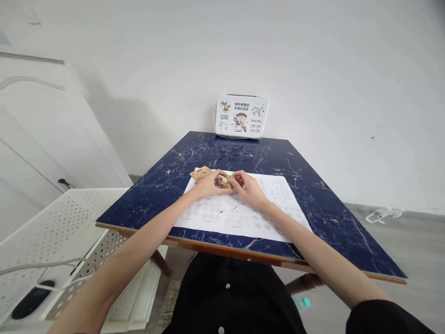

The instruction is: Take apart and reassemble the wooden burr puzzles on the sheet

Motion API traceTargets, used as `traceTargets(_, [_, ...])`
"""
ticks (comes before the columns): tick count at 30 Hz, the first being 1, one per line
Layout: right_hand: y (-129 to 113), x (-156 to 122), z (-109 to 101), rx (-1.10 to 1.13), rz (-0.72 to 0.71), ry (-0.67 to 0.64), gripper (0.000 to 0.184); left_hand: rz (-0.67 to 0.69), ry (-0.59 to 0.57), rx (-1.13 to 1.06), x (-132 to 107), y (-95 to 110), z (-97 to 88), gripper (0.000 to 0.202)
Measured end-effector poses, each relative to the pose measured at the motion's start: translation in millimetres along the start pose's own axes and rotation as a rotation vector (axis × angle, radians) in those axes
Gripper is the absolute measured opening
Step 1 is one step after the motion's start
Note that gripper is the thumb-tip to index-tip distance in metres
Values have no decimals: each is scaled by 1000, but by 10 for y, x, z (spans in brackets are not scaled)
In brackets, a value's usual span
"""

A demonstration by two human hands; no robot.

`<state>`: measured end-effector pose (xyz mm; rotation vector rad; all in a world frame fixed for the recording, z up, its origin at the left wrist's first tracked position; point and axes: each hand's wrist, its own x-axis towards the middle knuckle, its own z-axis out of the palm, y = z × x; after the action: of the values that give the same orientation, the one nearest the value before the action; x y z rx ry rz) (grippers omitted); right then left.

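Observation:
Small light-brown wooden puzzle pieces are gripped between my two hands, just above the middle of a printed white sheet. My left hand curls its thumb and fingers around them from the left. From the right, my right hand pinches the same cluster with thumb and fingertips. Partly behind my left hand lies a flat wooden board with slots, at the sheet's upper left corner. How the pieces join is too small to make out, and my fingers hide some of them.
The sheet lies on a blue marbled table. At its far edge a white case with cartoon prints leans by the wall. A white perforated rack with a black mouse stands left. A plastic bottle lies on the floor at right.

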<state>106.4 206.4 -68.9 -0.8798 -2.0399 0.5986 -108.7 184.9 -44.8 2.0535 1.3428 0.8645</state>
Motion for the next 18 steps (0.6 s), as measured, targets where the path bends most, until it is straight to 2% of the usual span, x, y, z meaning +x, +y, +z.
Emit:
traceTargets(4, [-6, 10, 19, 54, 119, 14, 34, 0, 140, 23, -15, 6, -10, 59])
traceTargets(7, [-15, 24, 20, 46, 136, -74, 38, 30, 200, 44, -14, -2, -4, 57])
traceTargets(12, [4, 40, 12, 65, 114, -166, 39, 83, 165, 11, 2, -47, 13, 61])
traceTargets(16, [19, 37, 9, 77, 132, -152, 36, 55, 142, -78, 14, -50, 0, 71])
traceTargets(18, [19, 33, 17, 107, 123, -141, 32, 42, 99, -180, 27, -43, -13, 68])
